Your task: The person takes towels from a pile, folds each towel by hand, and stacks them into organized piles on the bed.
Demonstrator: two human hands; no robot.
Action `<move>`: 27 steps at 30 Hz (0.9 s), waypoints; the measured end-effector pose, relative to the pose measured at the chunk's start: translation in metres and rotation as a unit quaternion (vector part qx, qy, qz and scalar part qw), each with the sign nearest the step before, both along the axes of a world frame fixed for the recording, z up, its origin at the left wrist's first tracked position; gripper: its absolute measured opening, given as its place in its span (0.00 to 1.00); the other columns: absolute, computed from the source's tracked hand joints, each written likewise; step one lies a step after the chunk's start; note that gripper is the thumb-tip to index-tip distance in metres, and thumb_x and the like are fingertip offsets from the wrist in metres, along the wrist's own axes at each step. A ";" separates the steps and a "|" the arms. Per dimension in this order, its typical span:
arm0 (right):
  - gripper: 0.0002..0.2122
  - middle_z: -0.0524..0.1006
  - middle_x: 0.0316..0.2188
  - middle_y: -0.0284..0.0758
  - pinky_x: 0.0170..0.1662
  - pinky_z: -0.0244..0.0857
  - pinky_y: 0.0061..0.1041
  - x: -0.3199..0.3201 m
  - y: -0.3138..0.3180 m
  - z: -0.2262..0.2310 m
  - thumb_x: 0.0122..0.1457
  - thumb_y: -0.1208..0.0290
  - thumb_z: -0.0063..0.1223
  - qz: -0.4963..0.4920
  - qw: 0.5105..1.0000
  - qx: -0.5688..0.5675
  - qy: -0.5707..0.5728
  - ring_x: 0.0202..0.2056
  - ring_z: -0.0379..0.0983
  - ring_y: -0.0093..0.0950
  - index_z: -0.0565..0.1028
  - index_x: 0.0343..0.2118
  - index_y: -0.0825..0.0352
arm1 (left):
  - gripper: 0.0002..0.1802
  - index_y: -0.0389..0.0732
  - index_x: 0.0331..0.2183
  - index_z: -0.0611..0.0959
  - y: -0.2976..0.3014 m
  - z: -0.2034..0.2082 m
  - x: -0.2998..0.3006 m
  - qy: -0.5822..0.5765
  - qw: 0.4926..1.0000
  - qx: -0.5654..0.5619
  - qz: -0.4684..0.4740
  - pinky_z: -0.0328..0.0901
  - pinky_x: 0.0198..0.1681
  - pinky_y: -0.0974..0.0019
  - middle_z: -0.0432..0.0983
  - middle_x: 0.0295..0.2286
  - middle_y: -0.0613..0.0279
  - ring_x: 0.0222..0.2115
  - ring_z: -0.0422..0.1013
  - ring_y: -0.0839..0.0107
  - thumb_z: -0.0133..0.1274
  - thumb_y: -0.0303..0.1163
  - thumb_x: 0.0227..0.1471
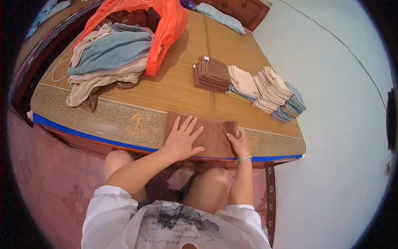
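A folded brown towel (pixel 213 133) lies at the near edge of the woven mat (pixel 182 87). My left hand (pixel 182 139) rests flat on its left half, fingers spread. My right hand (pixel 239 143) pinches the towel's right end, thumb on top. A bracelet sits on that wrist.
A heap of unfolded grey, beige and brown towels (pixel 107 62) spills from an orange plastic bag (pixel 166 25) at the far left. Stacks of folded towels stand to the right: brown (pixel 211 74), beige (pixel 243 83), cream (pixel 271 89), blue-grey (pixel 292 106). Pale floor lies to the right.
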State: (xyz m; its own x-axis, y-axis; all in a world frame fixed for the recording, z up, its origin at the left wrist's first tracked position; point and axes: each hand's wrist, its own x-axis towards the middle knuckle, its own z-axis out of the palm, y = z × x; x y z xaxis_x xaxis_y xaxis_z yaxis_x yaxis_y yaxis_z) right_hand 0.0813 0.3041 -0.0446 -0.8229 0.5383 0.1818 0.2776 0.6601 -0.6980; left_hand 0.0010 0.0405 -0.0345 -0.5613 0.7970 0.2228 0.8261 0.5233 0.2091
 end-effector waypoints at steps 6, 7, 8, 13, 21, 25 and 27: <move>0.26 0.72 0.42 0.38 0.44 0.63 0.23 -0.003 -0.029 0.027 0.49 0.81 0.53 0.037 0.928 -0.335 0.158 0.43 0.69 0.26 0.61 0.53 0.68 | 0.40 0.48 0.58 0.59 -0.006 0.000 -0.001 -0.011 1.000 -0.015 0.007 0.29 0.61 0.47 0.44 0.60 0.52 0.62 0.36 0.59 0.37 0.62 0.51; 0.26 0.72 0.42 0.37 0.44 0.63 0.20 -0.004 -0.021 0.023 0.49 0.86 0.50 0.017 0.919 -0.347 0.187 0.42 0.69 0.25 0.60 0.54 0.67 | 0.40 0.48 0.58 0.59 -0.005 0.001 0.000 -0.010 1.000 -0.015 0.005 0.29 0.61 0.47 0.44 0.60 0.53 0.62 0.36 0.59 0.36 0.63 0.51; 0.26 0.72 0.42 0.37 0.44 0.63 0.20 -0.004 -0.013 0.016 0.49 0.86 0.50 0.016 0.919 -0.345 0.190 0.42 0.69 0.25 0.60 0.54 0.67 | 0.40 0.48 0.58 0.59 -0.003 0.002 0.000 -0.009 1.000 -0.015 0.003 0.29 0.61 0.47 0.44 0.60 0.53 0.62 0.36 0.59 0.36 0.63 0.51; 0.26 0.68 0.43 0.34 0.42 0.61 0.18 -0.004 -0.003 0.005 0.48 0.88 0.45 -0.009 0.982 -0.144 0.119 0.41 0.66 0.21 0.61 0.53 0.68 | 0.40 0.49 0.58 0.59 -0.002 -0.002 -0.001 -0.003 1.000 -0.021 0.008 0.29 0.61 0.47 0.44 0.60 0.53 0.62 0.36 0.59 0.35 0.64 0.51; 0.21 0.68 0.48 0.39 0.47 0.61 0.24 -0.005 -0.026 0.025 0.52 0.82 0.47 -0.037 0.984 -0.061 0.161 0.45 0.67 0.29 0.64 0.51 0.69 | 0.41 0.50 0.59 0.57 -0.003 0.006 -0.001 -0.007 0.999 -0.049 0.013 0.28 0.61 0.47 0.43 0.60 0.54 0.62 0.36 0.59 0.34 0.64 0.51; 0.22 0.62 0.54 0.43 0.58 0.47 0.41 -0.012 -0.060 0.026 0.56 0.65 0.47 0.113 0.960 0.234 0.104 0.55 0.57 0.43 0.62 0.54 0.66 | 0.41 0.49 0.59 0.58 -0.002 -0.001 -0.001 -0.002 0.999 -0.042 0.013 0.29 0.61 0.47 0.44 0.60 0.53 0.62 0.36 0.59 0.35 0.65 0.50; 0.24 0.60 0.56 0.43 0.60 0.43 0.41 -0.018 -0.084 0.007 0.57 0.61 0.46 0.166 0.946 0.276 0.020 0.58 0.53 0.42 0.62 0.54 0.65 | 0.42 0.48 0.58 0.58 0.000 -0.001 -0.001 0.003 0.999 -0.036 0.011 0.29 0.61 0.46 0.44 0.60 0.53 0.62 0.36 0.59 0.36 0.65 0.50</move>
State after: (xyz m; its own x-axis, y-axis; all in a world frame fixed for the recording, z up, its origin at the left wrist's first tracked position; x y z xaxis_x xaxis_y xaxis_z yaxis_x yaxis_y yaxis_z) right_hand 0.0637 0.2202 -0.0378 -0.9166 0.0641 0.3945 -0.0293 0.9736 -0.2262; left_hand -0.0004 0.0403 -0.0353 -0.5772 0.7992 0.1679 0.8157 0.5545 0.1650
